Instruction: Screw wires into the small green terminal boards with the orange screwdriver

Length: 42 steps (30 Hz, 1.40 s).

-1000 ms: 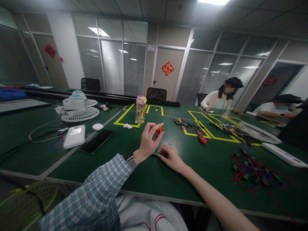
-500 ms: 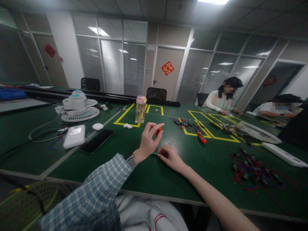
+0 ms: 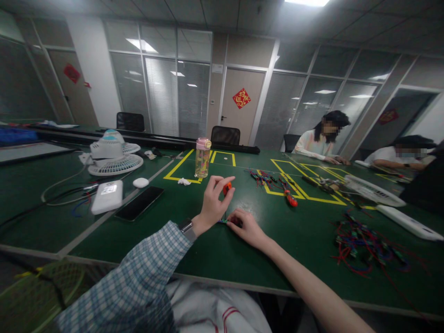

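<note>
My left hand [image 3: 215, 198] is raised over the table with its fingers curled round the orange handle of a small screwdriver [image 3: 227, 188]. The thin dark shaft points straight down toward a little green circuit board [image 3: 224, 221] on the tabletop. My right hand [image 3: 245, 224] rests low beside it, thumb and fingers pinching the board's right end. Much of the board is hidden behind my left wrist and right fingers.
Beyond my hands lie a red-handled screwdriver [image 3: 291, 200] and a bundle of wired boards [image 3: 265, 178]. A larger wire heap [image 3: 367, 245] sits at right. A pink-lidded bottle [image 3: 202, 159], phone [image 3: 140, 203] and white fan [image 3: 116, 159] are to the left. Two people sit far right.
The fingers of my left hand have shifted slightly, and more of the orange handle shows between them. My right hand keeps its place at the board.
</note>
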Tool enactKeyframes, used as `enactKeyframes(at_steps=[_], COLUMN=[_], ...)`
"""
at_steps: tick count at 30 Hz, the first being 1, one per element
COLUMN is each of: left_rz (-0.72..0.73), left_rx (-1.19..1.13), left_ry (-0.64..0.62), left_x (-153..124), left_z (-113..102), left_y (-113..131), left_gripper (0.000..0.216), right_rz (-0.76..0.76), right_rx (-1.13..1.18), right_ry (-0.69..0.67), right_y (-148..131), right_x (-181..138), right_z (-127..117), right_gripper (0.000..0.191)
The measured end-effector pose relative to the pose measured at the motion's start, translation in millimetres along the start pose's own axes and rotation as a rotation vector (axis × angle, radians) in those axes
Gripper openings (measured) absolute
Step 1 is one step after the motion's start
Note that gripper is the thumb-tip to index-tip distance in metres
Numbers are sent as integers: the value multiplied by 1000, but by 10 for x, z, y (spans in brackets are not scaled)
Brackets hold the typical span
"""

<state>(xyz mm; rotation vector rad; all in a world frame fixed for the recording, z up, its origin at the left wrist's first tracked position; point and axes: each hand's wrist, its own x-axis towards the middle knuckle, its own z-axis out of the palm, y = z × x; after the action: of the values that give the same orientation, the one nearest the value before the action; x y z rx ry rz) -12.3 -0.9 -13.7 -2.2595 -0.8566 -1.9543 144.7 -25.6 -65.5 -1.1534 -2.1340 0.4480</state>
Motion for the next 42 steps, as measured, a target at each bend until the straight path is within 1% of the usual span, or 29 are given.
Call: enactKeyframes(at_steps=[3,10,20,26,31,34,42], left_rz=[3,2,8,14,1,-16,-12], left_rx=[1,-84,7,-45,10,35,-60], left_ry=[1,-66,4,-62,14,24,-55], left_x=[-2,-9,-3,-4,11,10,-4], left_z=[-9,-19,-3,-24,5,3,-32], left_y=[3,0,-8,3,-3,-1,7], left_gripper=[27,36,27,36,30,25,36], right_rz=[-3,-31,-8,-19,-11,-11,-15], right_rx=[13,11,8,10,12,13,20], right_ry=[0,4,2,-2,1,0,0], right_y=[3,47,27,43,27,25,33], right_x=[-2,-3,-2,0,-4,-5,-3], right_z=[1,16,11,22,8,5,13], right_gripper=[7,5,6,6,6,5,6])
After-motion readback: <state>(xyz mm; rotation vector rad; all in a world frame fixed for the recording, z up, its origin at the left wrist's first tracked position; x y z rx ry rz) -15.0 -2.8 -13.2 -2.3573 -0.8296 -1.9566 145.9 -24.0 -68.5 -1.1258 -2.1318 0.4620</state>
